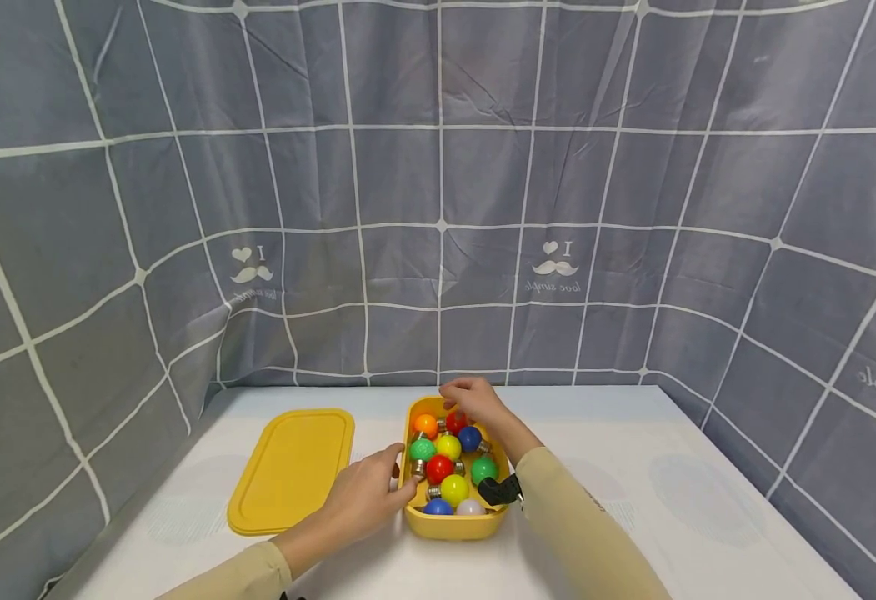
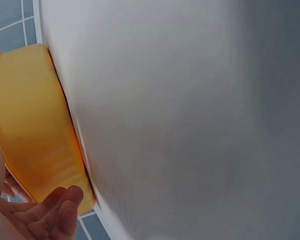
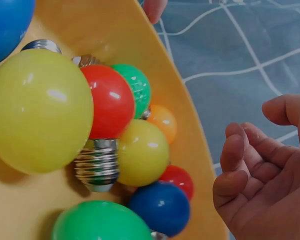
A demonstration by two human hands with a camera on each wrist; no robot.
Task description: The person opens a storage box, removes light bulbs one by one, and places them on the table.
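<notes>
A yellow plastic box (image 1: 456,527) holds several coloured light bulbs with metal screw bases. Among them are a red bulb (image 3: 109,101), a yellow bulb (image 3: 42,107), a green bulb (image 3: 101,223) and a blue bulb (image 3: 160,207). At the box's left side is my left hand (image 1: 366,492), its fingers against the outer wall in the left wrist view; whether the thumb touches the rim I cannot tell. My right hand (image 1: 478,402) hovers at the far end of the box. Its fingers are loosely bent, with nothing between them in the right wrist view.
A flat yellow lid (image 1: 292,471) lies on the white table (image 1: 678,500), left of the box. Behind and at both sides hangs a grey curtain (image 1: 483,183) with a white grid. A black strap (image 1: 499,490) sits at my right wrist, above the box's near right corner.
</notes>
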